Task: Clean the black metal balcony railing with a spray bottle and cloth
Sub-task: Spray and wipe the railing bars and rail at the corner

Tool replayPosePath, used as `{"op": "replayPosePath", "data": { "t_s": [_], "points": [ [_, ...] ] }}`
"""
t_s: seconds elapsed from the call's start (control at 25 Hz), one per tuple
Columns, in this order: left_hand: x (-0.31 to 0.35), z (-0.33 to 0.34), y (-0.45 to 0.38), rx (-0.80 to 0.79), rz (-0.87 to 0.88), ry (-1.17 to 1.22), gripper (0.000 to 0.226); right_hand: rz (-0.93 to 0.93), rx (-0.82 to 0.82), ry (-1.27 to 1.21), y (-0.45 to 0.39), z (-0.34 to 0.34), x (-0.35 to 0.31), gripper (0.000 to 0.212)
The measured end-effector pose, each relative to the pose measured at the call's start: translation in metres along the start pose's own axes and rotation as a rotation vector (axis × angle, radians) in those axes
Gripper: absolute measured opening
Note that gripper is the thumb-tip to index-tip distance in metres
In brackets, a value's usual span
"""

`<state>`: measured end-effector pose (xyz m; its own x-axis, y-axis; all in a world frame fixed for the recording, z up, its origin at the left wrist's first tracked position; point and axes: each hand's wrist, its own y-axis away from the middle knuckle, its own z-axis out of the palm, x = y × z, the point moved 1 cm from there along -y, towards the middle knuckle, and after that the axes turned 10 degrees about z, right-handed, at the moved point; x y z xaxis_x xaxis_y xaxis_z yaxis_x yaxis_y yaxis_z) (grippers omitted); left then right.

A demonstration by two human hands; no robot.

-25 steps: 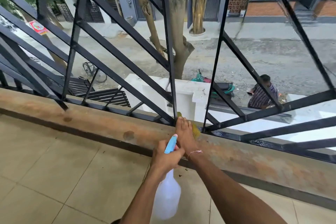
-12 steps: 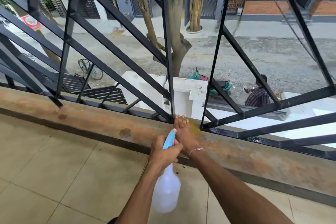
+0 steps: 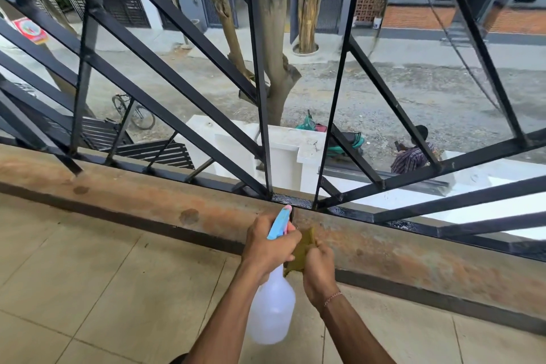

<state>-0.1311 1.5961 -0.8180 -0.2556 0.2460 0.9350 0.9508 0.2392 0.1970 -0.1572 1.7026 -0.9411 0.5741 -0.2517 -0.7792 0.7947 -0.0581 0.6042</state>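
Railing point(image 3: 291, 201) base gleams wet past the ledge; left hand point(image 3: 267, 248) grips the spray bottle point(image 3: 273, 304), right hand point(image 3: 319, 267) clutches the cloth point(image 3: 301, 251) (bunched). Next probably spraying the 2 uprights.

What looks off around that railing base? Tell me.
The concrete ledge under the black railing carries orange-brown, rust-like stains along its length. The bottom rail glistens wet. Nothing looks bent or broken.
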Motion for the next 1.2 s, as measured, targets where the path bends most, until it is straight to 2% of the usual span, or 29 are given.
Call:
{"op": "replayPosePath", "data": {
  "t_s": [0.16,0.28,0.32,0.36,0.4,0.48,0.52,0.6,0.64,0.72,0.8,0.88,0.92,1.0,1.2],
  "points": [
    [0.002,-0.002,0.002,-0.019,0.006,-0.006,0.014,-0.074,-0.070,0.159,-0.007,0.014,-0.005,0.045],
    [0.002,-0.004,0.001,-0.087,-0.068,-0.024,0.027,0.084,-0.195,0.043,-0.010,0.027,-0.015,0.022],
    [0.001,-0.004,-0.001,-0.100,-0.111,-0.041,0.030,0.116,-0.206,0.024,-0.009,0.029,-0.016,0.031],
    [0.000,-0.006,-0.002,-0.109,-0.160,-0.053,0.034,0.101,-0.200,0.026,-0.010,0.029,-0.012,0.029],
    [-0.002,-0.007,-0.003,-0.118,-0.196,-0.064,0.039,0.045,-0.211,0.012,-0.012,0.029,-0.007,0.024],
    [-0.007,-0.008,-0.007,-0.121,-0.228,-0.090,0.048,-0.175,-0.203,0.143,-0.013,0.026,0.002,0.053],
    [-0.009,-0.009,-0.009,-0.118,-0.228,-0.096,0.048,-0.274,-0.113,0.288,-0.020,0.026,0.006,0.060],
    [-0.011,-0.012,-0.010,-0.107,-0.225,-0.098,0.046,-0.388,0.076,0.535,-0.029,0.031,0.008,0.056],
    [-0.012,-0.013,-0.011,-0.100,-0.223,-0.100,0.048,-0.407,0.154,0.573,-0.035,0.032,0.010,0.050],
    [-0.013,-0.014,-0.012,-0.078,-0.236,-0.099,0.052,-0.446,0.176,0.540,-0.039,0.043,0.011,0.036],
    [-0.012,-0.015,-0.008,-0.068,-0.243,-0.087,0.051,-0.430,0.153,0.428,-0.038,0.056,0.008,0.016],
    [-0.011,-0.015,-0.005,-0.060,-0.238,-0.081,0.053,-0.306,0.212,0.385,-0.045,0.064,-0.009,0.010],
    [-0.012,-0.015,-0.005,-0.051,-0.228,-0.081,0.053,-0.220,0.264,0.394,-0.053,0.067,-0.018,0.011],
    [-0.011,-0.014,-0.003,-0.040,-0.216,-0.084,0.052,-0.126,0.263,0.450,-0.065,0.070,-0.029,0.018],
    [-0.008,-0.011,-0.004,-0.066,-0.173,-0.098,0.047,-0.176,0.226,0.397,-0.057,0.065,-0.022,0.019]
  ]
}}
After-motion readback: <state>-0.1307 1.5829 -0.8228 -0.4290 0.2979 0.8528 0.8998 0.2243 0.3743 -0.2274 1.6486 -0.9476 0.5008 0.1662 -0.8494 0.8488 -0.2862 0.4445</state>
